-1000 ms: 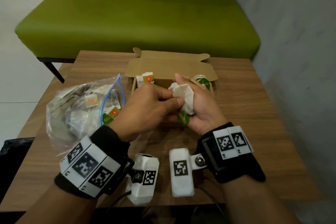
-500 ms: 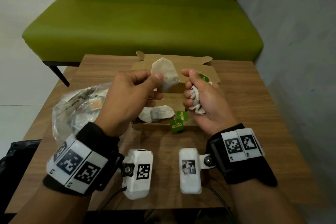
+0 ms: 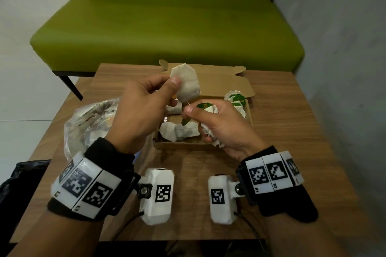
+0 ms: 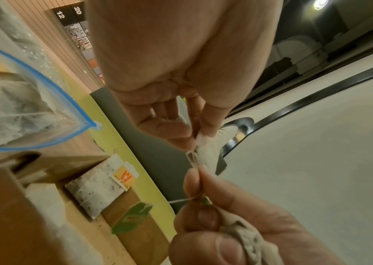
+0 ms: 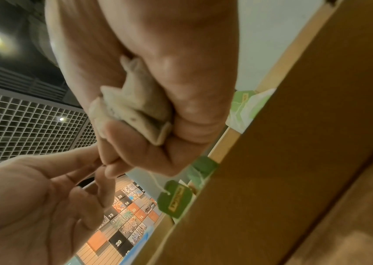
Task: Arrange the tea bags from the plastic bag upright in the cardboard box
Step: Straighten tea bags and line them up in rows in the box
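My left hand (image 3: 146,106) pinches a white tea bag (image 3: 186,83) between thumb and fingers and holds it up above the open cardboard box (image 3: 240,87). The bag's lower edge (image 4: 206,152) shows below those fingers in the left wrist view. My right hand (image 3: 217,123) grips a crumpled bunch of tea bags (image 5: 133,105) in its palm, and its thumb and forefinger pinch the thin string (image 4: 181,200) under the raised bag. A green tag (image 5: 176,200) dangles on a string below this hand. Several tea bags (image 3: 179,131) lie flat inside the box; others with green tags (image 3: 236,100) stand at its right end.
The clear zip plastic bag (image 3: 89,123) with several tea bags lies left of the box on the wooden table (image 3: 292,131). A green bench (image 3: 167,27) stands behind the table. A dark bag (image 3: 18,175) sits at the lower left.
My left hand pulled one tea bag out of the bunch and lifted it above the box. My right hand then moved up to it and pinched the string below that bag.
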`<action>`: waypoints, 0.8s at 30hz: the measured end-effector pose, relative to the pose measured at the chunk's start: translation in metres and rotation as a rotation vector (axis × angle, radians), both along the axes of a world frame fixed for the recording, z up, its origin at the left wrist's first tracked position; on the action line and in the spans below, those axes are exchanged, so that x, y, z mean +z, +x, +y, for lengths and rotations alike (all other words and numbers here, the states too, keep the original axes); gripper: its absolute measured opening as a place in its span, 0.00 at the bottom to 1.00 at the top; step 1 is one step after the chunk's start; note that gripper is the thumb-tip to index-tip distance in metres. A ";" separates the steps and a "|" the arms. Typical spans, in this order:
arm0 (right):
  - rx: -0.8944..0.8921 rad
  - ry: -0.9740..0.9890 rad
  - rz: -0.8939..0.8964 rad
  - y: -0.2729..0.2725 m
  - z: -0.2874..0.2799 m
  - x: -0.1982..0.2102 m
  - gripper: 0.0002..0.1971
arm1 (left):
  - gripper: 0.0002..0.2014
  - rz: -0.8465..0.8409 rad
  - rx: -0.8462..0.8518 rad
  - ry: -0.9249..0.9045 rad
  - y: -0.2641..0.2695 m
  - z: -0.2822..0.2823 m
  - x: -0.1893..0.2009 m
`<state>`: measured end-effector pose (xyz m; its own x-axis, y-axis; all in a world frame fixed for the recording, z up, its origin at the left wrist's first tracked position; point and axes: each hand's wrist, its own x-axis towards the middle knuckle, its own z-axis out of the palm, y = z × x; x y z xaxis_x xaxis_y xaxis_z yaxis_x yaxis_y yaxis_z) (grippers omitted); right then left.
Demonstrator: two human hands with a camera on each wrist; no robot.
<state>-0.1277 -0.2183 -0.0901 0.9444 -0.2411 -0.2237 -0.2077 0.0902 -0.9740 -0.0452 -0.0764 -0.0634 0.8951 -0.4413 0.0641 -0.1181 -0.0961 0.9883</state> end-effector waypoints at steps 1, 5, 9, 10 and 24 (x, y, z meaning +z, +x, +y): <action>0.010 -0.006 -0.007 0.000 0.000 0.000 0.07 | 0.08 0.012 0.016 -0.015 0.001 0.000 0.000; 0.052 -0.030 -0.029 -0.002 -0.002 0.000 0.11 | 0.09 0.080 0.054 -0.101 0.004 0.000 0.004; 0.106 -0.108 -0.062 -0.004 -0.001 0.002 0.12 | 0.09 -0.001 0.125 -0.099 0.006 0.004 0.004; 0.112 -0.117 -0.071 -0.005 0.000 0.003 0.12 | 0.10 -0.072 0.139 -0.070 0.006 0.005 0.003; 0.009 -0.057 -0.199 -0.004 -0.006 0.008 0.08 | 0.08 -0.361 -0.042 0.263 0.002 0.001 -0.013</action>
